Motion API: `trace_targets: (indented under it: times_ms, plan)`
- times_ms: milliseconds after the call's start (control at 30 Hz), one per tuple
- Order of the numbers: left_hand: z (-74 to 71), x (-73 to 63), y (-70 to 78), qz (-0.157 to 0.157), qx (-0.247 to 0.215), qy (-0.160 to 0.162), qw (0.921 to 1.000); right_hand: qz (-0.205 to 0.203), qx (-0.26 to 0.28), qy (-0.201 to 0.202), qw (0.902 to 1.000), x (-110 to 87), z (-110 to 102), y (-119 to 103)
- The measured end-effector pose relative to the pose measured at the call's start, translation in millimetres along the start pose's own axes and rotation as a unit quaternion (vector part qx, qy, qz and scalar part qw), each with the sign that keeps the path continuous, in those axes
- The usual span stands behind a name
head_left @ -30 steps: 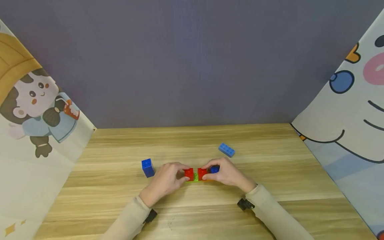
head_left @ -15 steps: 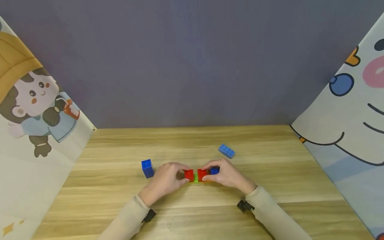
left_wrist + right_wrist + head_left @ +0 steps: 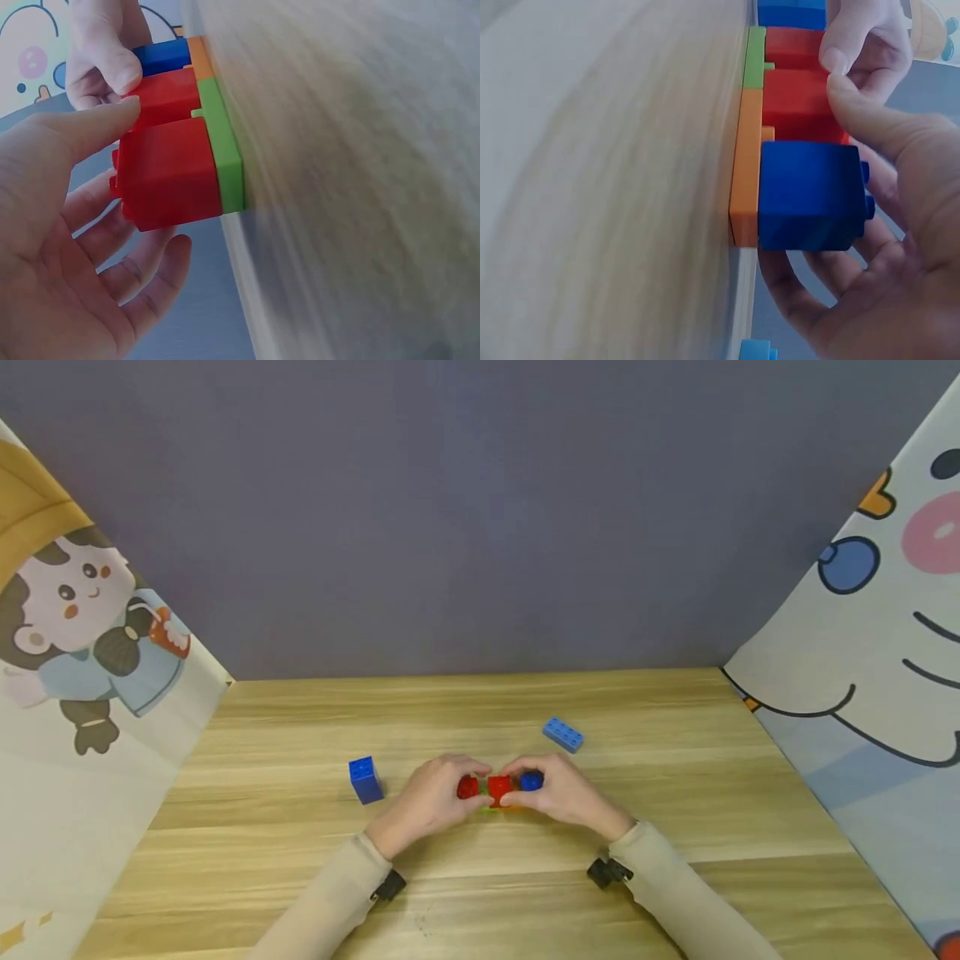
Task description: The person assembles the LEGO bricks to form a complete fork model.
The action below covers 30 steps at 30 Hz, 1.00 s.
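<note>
Two red building bricks stand on a base of a green flat brick (image 3: 223,150) and an orange flat brick (image 3: 747,172) set end to end. The left red brick (image 3: 171,174) sits on the green piece; the right red brick (image 3: 795,101) spans the joint. A blue brick (image 3: 810,191) stands on the orange end. My left hand (image 3: 438,793) curls round the left red brick, its thumb reaching across to the edge of the right red brick. With thumb and fingers, my right hand (image 3: 566,789) holds the right red brick, its palm around the blue one. Far-side fingertips are partly hidden.
On the wooden table (image 3: 480,902), a tall blue brick (image 3: 366,780) stands left of the left hand. A lighter blue flat brick (image 3: 562,735) lies behind the right hand. A grey wall (image 3: 480,527) rises behind, with printed panels at both sides.
My left hand has shifted right, its fingertips passing over the left red brick towards the right red brick. The right hand keeps its hold. The head view has shifted slightly.
</note>
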State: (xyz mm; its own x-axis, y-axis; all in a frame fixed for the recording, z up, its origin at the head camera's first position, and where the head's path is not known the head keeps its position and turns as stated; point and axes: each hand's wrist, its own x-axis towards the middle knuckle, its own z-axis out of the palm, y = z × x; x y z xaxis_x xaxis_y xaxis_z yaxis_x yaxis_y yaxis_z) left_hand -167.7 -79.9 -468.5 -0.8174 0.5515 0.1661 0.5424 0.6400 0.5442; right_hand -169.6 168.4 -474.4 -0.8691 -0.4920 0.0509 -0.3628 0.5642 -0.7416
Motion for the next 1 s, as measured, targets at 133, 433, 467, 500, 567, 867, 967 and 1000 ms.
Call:
trace_targets:
  times_ms: [133, 433, 467, 500, 567, 867, 967, 1000]
  plan:
    - [0.4, 2.2, -3.9, 0.002, -0.004, 0.000, 1.0000, 0.006, 0.002, 0.004, 1.0000, 4.2, 1.5, 1.2]
    - [0.8, 4.5, -6.8, -0.002, 0.002, 0.007, 1.0000, 0.001, -0.017, 0.028, 0.9995, 6.0, -8.3, 8.5]
    - [1.5, 4.8, -6.9, -0.001, 0.003, 0.008, 1.0000, 0.001, -0.021, 0.044, 0.9988, 5.3, -12.6, 11.8]
    - [1.9, 5.0, -6.8, -0.003, 0.003, 0.009, 1.0000, 0.003, -0.023, 0.064, 0.9977, 4.7, -17.4, 15.6]
    - [2.8, 5.4, -6.6, -0.004, 0.002, 0.008, 1.0000, 0.007, -0.021, 0.109, 0.9938, 3.9, -27.7, 25.2]
    - [1.7, 6.5, -7.0, -0.011, -0.009, 0.005, 0.9999, 0.111, -0.048, 0.189, 0.9744, 1.1, -62.1, 60.4]
    - [0.5, 6.8, -7.5, -0.010, -0.010, 0.008, 0.9999, 0.137, -0.062, 0.158, 0.9760, 1.1, -65.1, 64.8]
    - [0.2, 6.9, -7.7, -0.011, -0.011, 0.008, 0.9998, 0.142, -0.065, 0.149, 0.9763, 1.3, -65.5, 65.6]
